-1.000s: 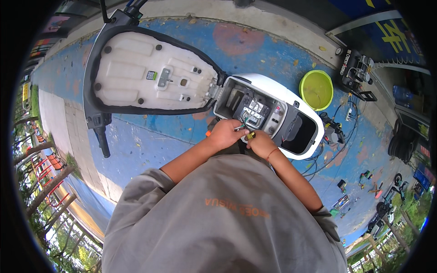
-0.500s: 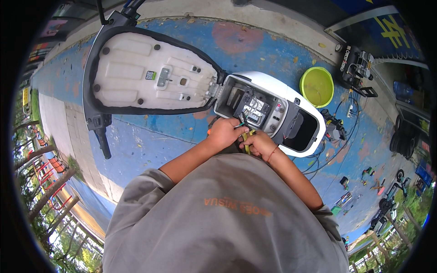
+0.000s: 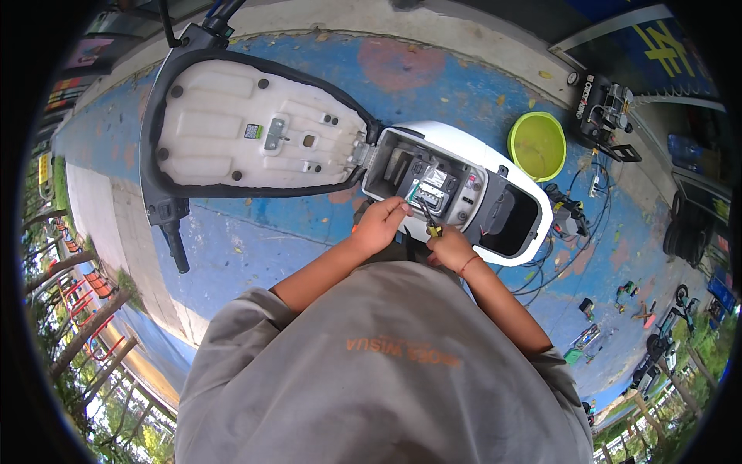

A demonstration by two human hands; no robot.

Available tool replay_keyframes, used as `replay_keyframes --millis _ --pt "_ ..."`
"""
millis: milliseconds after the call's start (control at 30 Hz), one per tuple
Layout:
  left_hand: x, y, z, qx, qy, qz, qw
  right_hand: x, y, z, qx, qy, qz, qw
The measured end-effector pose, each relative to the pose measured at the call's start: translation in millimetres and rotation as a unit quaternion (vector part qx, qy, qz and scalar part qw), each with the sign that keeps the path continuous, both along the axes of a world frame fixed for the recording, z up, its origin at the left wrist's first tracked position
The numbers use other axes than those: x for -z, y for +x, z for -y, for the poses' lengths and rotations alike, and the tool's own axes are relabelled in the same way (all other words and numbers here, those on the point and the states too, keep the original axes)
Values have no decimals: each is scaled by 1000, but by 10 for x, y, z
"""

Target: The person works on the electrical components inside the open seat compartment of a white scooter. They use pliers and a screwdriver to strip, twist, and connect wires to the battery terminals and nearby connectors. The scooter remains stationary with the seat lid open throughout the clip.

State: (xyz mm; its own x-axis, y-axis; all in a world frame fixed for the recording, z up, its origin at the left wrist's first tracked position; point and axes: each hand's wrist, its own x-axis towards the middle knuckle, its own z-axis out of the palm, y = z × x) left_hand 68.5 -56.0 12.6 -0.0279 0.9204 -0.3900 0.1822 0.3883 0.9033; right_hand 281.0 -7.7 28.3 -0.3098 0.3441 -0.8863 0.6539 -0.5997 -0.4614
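so, blue-painted ground (image 3: 278, 224) all round, & parked on it the white scooter (image 3: 460, 139), w/ its seat (image 3: 209, 127) flipped over twd the handlebar end, pale underside showing. that leaves the underseat bay (image 3: 379, 172) uncovered, right in front of the person. off to the right, a black compressor (image 3: 605, 112), & between it & the scooter a lime bucket (image 3: 533, 147). in the bay sits a silver-grey unit (image 3: 437, 182); fine wiring around it is too small to make out. both hands are at the bay's near edge. right hand (image 3: 450, 249) is curled round a yellow-handled tool (image 3: 435, 230), prob pliers or cutters, tip pointing into the bay, close to the lead; can't tell if it's touching or how its jaws stand. left hand (image 3: 382, 224) has thumb & forefinger pinched together on a thin green lead (image 3: 413, 191), held up over the bay by the unit. progress-wise, access looks done, i.e. seat up, bay exposed, lead picked out, tool ready. lead work seems part-way at best: no finished end or join visible, & seat's not yet back down. how much wiring is left, can't say.
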Motion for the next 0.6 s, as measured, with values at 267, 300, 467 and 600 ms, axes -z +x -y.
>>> replay_keyframes --millis 267,300,467,600 --pt "-68 -18 33 -22 -89 55 994 -422 -9 98 -261 411 165 858" --pt "-47 -9 45 -33 -100 54 993 -416 -12 97 -259 400 166 863" --pt "47 37 61 -78 -38 49 995 -418 -33 74 -242 384 157 877" --pt "-68 35 10 -78 -45 58 994 -388 -40 70 -247 405 162 865"
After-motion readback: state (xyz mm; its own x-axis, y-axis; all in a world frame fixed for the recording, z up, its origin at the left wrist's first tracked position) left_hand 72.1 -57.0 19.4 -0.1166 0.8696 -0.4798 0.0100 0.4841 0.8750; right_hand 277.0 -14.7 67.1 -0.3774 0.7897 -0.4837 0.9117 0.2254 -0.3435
